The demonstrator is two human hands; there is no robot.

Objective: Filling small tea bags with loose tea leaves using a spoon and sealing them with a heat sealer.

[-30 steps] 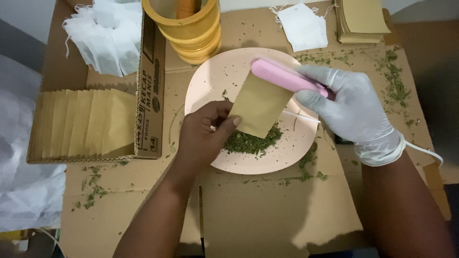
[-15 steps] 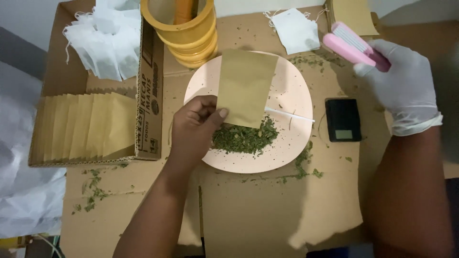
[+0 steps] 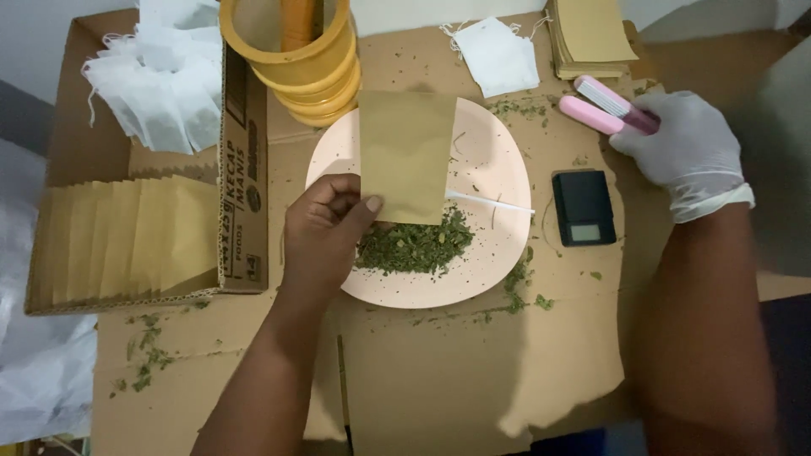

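1. Two hands work over a sheet of brown cardboard [image 3: 439,380], seen from above by the person's head camera.
2. Bare left hand [image 3: 325,232] pinches the lower left corner of a flat tan paper pouch [image 3: 407,156] between thumb and fingers, holding it over a pale pink plate [image 3: 498,177].
3. Gloved right hand [image 3: 684,152], in a white glove, is closed around the end of a pink handheld tool [image 3: 604,108] with two long arms, off to the right of the plate and well apart from the pouch.
4. Loose green dried leaves [image 3: 414,247] lie in a heap on the near half of the plate, just below the pouch's bottom edge; crumbs are scattered on the cardboard around it.
5. Small black pocket scale [image 3: 583,207] sits between the plate and the gloved hand.
6. Yellow round container [image 3: 300,63] stands just beyond the plate.
7. Open cardboard box [image 3: 241,169] to the left holds a row of tan pouches and a pile of white filter bags [image 3: 148,80].
8. One more white filter bag [image 3: 498,55] and a stack of tan pouches [image 3: 591,34] lie at the far edge.
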